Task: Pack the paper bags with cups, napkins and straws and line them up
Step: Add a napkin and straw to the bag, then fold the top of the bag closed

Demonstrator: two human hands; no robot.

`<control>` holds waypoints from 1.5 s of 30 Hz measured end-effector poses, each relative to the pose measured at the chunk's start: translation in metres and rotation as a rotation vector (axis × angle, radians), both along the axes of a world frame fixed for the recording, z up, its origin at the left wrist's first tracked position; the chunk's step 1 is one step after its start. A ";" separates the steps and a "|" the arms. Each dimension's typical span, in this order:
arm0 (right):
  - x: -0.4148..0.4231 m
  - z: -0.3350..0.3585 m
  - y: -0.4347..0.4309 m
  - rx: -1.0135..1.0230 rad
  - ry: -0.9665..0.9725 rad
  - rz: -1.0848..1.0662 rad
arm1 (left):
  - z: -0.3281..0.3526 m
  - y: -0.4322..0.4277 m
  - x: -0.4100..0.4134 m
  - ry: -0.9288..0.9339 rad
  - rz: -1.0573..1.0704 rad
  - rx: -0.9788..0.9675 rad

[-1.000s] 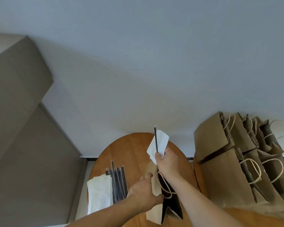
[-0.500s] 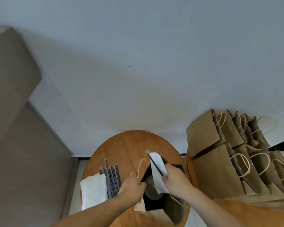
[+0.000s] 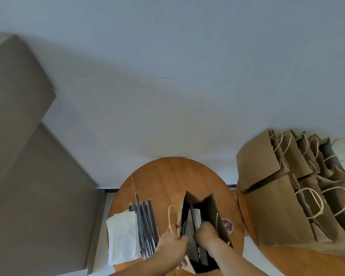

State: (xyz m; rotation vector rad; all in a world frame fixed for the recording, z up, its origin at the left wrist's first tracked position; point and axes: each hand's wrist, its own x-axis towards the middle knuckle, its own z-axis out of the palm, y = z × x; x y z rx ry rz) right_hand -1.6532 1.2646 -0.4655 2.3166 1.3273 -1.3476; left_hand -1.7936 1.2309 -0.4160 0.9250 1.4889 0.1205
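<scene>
An open brown paper bag (image 3: 217, 212) stands on the small round wooden table (image 3: 167, 176). My left hand (image 3: 172, 243) grips the bag's left rim by the cord handle. My right hand (image 3: 206, 234) reaches into the mouth and holds a white napkin (image 3: 196, 216) with a black straw (image 3: 192, 218), both partly inside the bag. A cup's rim shows dimly in the dark interior. Several wrapped black straws (image 3: 145, 222) and a stack of white napkins (image 3: 123, 238) lie on the table to the left.
Several brown paper bags (image 3: 277, 206) with cord handles stand packed together on a second round table (image 3: 283, 259) at the right. A small coloured sticker (image 3: 226, 225) lies just right of the open bag. A white wall is behind; a grey cabinet (image 3: 28, 166) fills the left.
My right hand has lowered the napkin and straw from above the bag down into its mouth. My left hand has pulled the bag open and keeps hold of its rim.
</scene>
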 end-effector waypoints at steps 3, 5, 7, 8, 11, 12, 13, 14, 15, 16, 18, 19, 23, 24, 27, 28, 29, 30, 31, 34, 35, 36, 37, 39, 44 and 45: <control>0.000 -0.009 0.005 0.013 -0.061 0.040 | -0.005 -0.002 -0.002 0.030 -0.016 0.009; -0.002 -0.016 0.003 0.038 -0.089 0.049 | -0.007 -0.003 -0.003 0.043 -0.008 0.010; -0.001 -0.021 -0.001 0.068 -0.134 0.063 | -0.008 -0.004 -0.004 0.051 -0.004 0.003; 0.000 -0.022 -0.003 0.085 -0.156 0.068 | -0.008 -0.004 -0.004 0.054 -0.008 0.003; 0.003 -0.016 -0.006 0.156 -0.198 0.157 | -0.007 -0.005 -0.002 0.043 -0.021 0.016; 0.002 -0.013 -0.007 0.182 -0.205 0.167 | -0.005 -0.005 -0.001 0.032 -0.026 0.021; 0.001 -0.008 -0.007 0.207 -0.189 0.152 | -0.004 -0.004 0.000 0.026 -0.035 0.021; -0.001 -0.002 -0.007 0.228 -0.177 0.137 | -0.002 -0.003 0.000 0.023 -0.046 0.021; -0.003 0.004 -0.007 0.253 -0.188 0.150 | -0.001 -0.002 0.000 0.026 -0.060 0.023; -0.006 0.012 -0.007 0.275 -0.217 0.194 | 0.000 -0.001 0.000 0.031 -0.078 0.030; -0.011 0.031 -0.008 0.343 -0.226 0.272 | 0.001 0.000 -0.001 0.049 -0.118 0.066; -0.012 0.044 -0.008 0.378 -0.215 0.307 | 0.001 0.000 -0.001 0.059 -0.134 0.100; -0.002 0.098 -0.015 0.592 -0.385 0.478 | 0.000 -0.002 -0.001 0.069 -0.172 0.215; 0.003 0.109 -0.018 0.623 -0.431 0.476 | 0.000 -0.002 -0.001 0.060 -0.171 0.218; 0.029 0.129 -0.025 0.633 -0.385 0.288 | 0.003 -0.002 0.000 0.039 -0.193 0.212; 0.037 0.132 -0.027 0.601 -0.289 0.151 | 0.003 -0.002 -0.001 0.030 -0.208 0.216; 0.045 0.135 -0.029 0.555 -0.154 -0.003 | 0.003 -0.002 -0.001 0.016 -0.224 0.223; 0.052 0.132 -0.031 0.508 -0.010 -0.151 | 0.005 -0.003 -0.001 -0.002 -0.234 0.228; 0.058 0.126 -0.032 0.458 0.108 -0.273 | 0.005 -0.004 0.000 -0.020 -0.234 0.231; 0.069 0.100 -0.040 0.266 0.256 -0.351 | 0.007 -0.009 0.003 -0.039 -0.171 0.261; 0.070 0.090 -0.042 0.200 0.279 -0.319 | 0.006 -0.011 0.005 -0.039 -0.139 0.257; 0.069 0.082 -0.044 0.132 0.307 -0.294 | 0.004 -0.013 0.007 -0.043 -0.107 0.242; 0.069 0.075 -0.046 0.067 0.345 -0.289 | 0.002 -0.016 0.009 -0.054 -0.072 0.221; 0.067 0.068 -0.051 -0.046 0.437 -0.303 | -0.005 -0.024 0.016 -0.061 -0.005 0.162; 0.090 0.049 -0.069 0.231 0.509 -0.116 | -0.021 -0.042 0.020 0.012 0.048 0.116; 0.096 0.046 -0.075 0.297 0.498 -0.059 | -0.023 -0.047 0.018 -0.008 0.064 0.131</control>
